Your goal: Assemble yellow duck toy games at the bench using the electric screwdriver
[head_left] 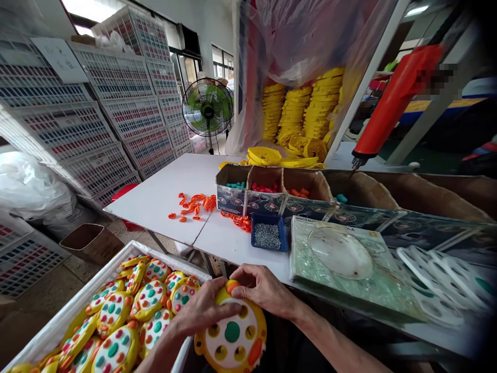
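Beside the bin (178, 264), left hand (205, 306) and right hand (267, 291) fingers gripped the toy (232, 332); it looked light, hard, best held by its rim.

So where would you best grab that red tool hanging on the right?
Probably by the red barrel, mid-length, from the near side with the right hand, once free of the toy: the barrel is long and round, hanging slanted, tip down, with nothing visible in the way.

I see left hand (207, 306) and right hand (267, 290) holding a yellow-rimmed toy (232, 332); white crate (165, 258) of similar toys (149, 299) alongside.
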Demonstrator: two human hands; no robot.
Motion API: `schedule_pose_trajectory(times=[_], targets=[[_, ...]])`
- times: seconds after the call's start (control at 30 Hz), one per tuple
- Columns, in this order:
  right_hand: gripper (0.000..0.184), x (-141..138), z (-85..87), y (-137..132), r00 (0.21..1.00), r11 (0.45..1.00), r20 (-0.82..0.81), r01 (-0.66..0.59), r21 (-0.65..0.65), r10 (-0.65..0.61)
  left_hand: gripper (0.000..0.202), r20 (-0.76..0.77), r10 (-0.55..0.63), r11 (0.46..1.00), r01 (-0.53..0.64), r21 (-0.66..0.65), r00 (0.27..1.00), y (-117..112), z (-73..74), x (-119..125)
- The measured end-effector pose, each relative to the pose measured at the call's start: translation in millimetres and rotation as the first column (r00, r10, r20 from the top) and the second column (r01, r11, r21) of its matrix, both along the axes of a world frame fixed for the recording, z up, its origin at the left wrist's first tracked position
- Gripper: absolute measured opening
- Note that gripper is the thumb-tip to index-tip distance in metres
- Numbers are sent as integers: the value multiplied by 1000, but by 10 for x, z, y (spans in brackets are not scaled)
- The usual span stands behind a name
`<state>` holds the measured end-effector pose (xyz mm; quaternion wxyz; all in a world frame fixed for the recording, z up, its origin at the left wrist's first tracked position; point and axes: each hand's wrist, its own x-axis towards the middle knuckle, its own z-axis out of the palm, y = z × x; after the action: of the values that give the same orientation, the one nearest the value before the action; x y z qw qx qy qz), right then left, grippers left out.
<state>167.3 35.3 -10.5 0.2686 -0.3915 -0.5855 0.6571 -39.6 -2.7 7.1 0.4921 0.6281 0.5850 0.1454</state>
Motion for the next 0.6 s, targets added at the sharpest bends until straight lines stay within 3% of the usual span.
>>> schedule_pose_trajectory(times=[0.07, 0.13, 0.23, 0.3, 0.37, 0.5, 0.6], targets=[[52, 24, 3, 36, 1000, 1000, -29, 12, -18, -13, 37, 146, 57, 998, -55, -17, 988, 29, -35, -17], [67, 51, 28, 47, 993, 995, -95, 56, -82, -64, 40, 373, 203, 979, -182, -92, 905, 56, -63, -23], [64, 57, 54, -6, 960, 969, -195, 164, -184, -199, 43, 628, 514, 852, -433, -294, 585, 87, -114, -14], [60, 24, 37, -76, 926, 944, -247, 229, -237, -286, 42, 663, 629, 752, -533, -387, 405, 104, -151, -1], [63, -37, -5, -154, 884, 918, -305, 270, -289, -356, 44, 670, 684, 683, -575, -450, 289, 117, -177, 19], [74, -204, -115, -290, 806, 883, -408, 279, -378, -430, 59, 678, 729, 568, -634, -525, 93, 119, -184, 90], [76, -322, -187, -344, 783, 879, -439, 279, -387, -441, 62, 676, 736, 526, -643, -557, 16, 89, -194, 138]])
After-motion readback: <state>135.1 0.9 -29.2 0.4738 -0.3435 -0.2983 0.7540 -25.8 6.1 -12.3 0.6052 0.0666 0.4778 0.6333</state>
